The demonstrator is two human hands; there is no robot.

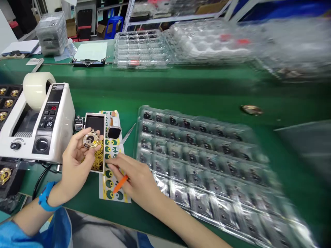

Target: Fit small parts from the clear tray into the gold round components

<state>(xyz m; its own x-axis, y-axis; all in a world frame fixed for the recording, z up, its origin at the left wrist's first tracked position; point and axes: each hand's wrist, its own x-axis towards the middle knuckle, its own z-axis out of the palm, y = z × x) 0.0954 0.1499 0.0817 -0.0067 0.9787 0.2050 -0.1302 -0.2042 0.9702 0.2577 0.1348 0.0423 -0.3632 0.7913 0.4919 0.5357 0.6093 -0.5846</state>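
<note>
My left hand [77,162] holds up a round gold-and-silver watch case [90,139] between thumb and fingers, above a white-rimmed box [104,127]. Yellow rings [98,157] lie in the lower part of that box. Beside it, my right hand [137,179] is closed around a slim orange-handled tool [120,184]; its working tip I cannot make out. The right fingertips are over a sheet of green and yellow stickers [127,197]. On the upper part of this sheet rests a smartwatch [114,132] with a light strap.
A white tape dispenser [58,137] stands at left, near black trays of gold watch cases [5,175]. To the right lies a large clear tray [165,168] of bagged dark parts. Another round metal piece [251,110] sits farther right. Clear trays [141,51] and a clipboard [90,53] line the back.
</note>
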